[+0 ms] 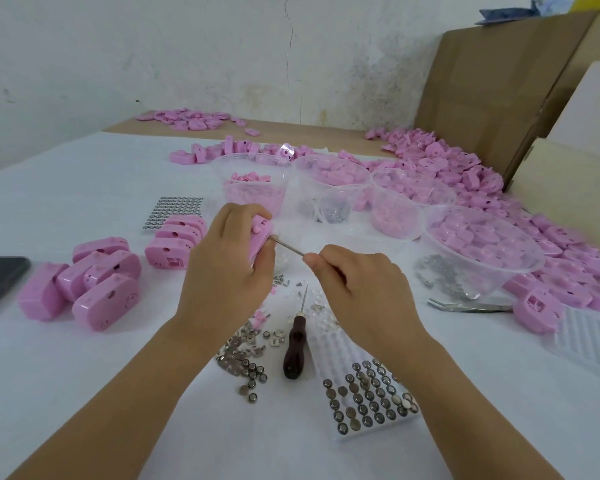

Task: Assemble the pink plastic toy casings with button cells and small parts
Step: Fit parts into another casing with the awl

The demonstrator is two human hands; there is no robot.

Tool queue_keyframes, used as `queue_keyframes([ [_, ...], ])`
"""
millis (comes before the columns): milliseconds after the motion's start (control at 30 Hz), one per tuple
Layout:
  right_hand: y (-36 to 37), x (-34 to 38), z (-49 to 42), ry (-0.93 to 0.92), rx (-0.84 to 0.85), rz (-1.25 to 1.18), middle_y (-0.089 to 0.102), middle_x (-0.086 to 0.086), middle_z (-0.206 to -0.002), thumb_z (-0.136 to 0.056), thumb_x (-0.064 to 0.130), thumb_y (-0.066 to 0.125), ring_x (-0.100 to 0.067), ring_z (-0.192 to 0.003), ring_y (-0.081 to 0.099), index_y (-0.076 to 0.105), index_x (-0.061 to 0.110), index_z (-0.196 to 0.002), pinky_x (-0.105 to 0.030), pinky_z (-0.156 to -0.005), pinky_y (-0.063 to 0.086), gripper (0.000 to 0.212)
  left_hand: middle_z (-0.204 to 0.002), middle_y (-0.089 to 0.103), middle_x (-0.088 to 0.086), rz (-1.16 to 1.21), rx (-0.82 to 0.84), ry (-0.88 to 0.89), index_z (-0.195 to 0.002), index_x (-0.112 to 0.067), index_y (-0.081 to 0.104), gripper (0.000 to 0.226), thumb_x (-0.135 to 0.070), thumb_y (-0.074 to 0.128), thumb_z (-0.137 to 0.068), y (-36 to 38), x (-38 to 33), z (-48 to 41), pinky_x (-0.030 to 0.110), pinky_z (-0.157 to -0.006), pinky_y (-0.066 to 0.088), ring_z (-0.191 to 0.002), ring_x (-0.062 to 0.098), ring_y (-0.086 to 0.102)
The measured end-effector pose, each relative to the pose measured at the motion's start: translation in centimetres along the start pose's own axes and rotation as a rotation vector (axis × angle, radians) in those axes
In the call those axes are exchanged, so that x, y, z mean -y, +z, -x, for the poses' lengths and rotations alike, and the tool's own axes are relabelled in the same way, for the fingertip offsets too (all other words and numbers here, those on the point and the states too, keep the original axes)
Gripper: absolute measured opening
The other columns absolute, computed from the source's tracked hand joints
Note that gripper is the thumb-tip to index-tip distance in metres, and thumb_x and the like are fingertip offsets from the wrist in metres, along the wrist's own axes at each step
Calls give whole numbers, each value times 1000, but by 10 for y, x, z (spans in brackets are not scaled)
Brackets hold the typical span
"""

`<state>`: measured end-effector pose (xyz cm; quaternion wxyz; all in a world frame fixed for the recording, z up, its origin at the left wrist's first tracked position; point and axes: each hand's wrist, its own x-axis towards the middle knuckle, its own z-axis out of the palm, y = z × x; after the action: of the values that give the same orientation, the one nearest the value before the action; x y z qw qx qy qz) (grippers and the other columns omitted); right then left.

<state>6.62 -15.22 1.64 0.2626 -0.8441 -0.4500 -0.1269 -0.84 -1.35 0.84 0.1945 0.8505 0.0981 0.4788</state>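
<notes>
A pink casing (261, 237) is gripped in the curled fingers of the left hand (227, 261). A thin metal tool (288, 245) is pinched by the right hand (362, 289), its tip touching the casing. Loose button cells (253, 375) and an awl (295, 344) lie on the worktop (84, 393) below the fingers.

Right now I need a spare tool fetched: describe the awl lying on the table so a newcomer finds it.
On the white table, look at the near middle. The awl lies between loose button cells on its left and a tray of cells on its right. Only it has a dark wooden handle.
</notes>
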Motion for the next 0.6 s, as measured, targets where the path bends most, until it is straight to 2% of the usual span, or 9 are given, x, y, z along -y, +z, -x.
queue_keyframes([
  [100, -7, -2, -5, 165, 143, -418, 36, 8, -41, -94, 42, 46, -8, -40, 31, 44, 12, -53, -20, -46, 27, 50, -89, 59, 15, 22, -40, 86, -96, 5, 57, 18, -7, 57, -82, -2, -1, -1, 25, -65, 39, -79, 13, 46],
  [200, -15, -5, -6, 400, 431, -926, 28, 9, -40, -93, 40, 49, -6, -34, 19, 46, 19, -48, -16, -36, 17, 50, -89, 59, 16, 38, -68, 158, -96, 6, 57, 21, -10, 51, -83, -4, -2, -1, 28, -66, 41, -79, 13, 47],
  [300, -16, -2, -4, 476, 602, -1100, 25, 7, -43, -94, 43, 45, -6, -36, 16, 45, 22, -48, -15, -34, 15, 50, -88, 59, 16, 33, -86, 160, -96, 6, 57, 20, -8, 52, -83, -4, -3, -2, 23, -68, 40, -79, 13, 47],
  [367, -11, 4, -4, 458, 523, -1012, 31, 7, -40, -95, 43, 43, -6, -33, 21, 45, 20, -52, -16, -35, 21, 48, -89, 59, 16, 6, -65, 114, -97, 6, 57, 19, -7, 55, -83, -3, -2, -1, 24, -67, 40, -79, 13, 47],
  [467, 4, 4, -2, 146, 188, -266, 40, 5, -48, -96, 46, 34, -12, -46, 38, 37, 20, -61, -30, -50, 35, 44, -91, 58, 15, -34, 13, 33, -100, 4, 58, 22, -4, 58, -80, -3, -1, 0, 25, -57, 39, -75, 20, 52],
  [500, 7, 3, -1, 97, 127, -114, 38, 4, -51, -97, 47, 31, -14, -50, 37, 31, 22, -61, -34, -54, 35, 43, -91, 58, 14, -32, 35, 24, -101, 3, 58, 22, -2, 59, -79, -2, -1, 0, 22, -58, 38, -74, 21, 52],
  [600, 11, 0, -2, 92, 68, -76, 30, 3, -49, -96, 48, 30, -13, -47, 29, 21, 25, -59, -31, -49, 27, 45, -89, 58, 12, -49, 76, 41, -99, 2, 59, 22, 4, 65, -78, -2, 0, 0, 17, -55, 32, -71, 17, 51],
])
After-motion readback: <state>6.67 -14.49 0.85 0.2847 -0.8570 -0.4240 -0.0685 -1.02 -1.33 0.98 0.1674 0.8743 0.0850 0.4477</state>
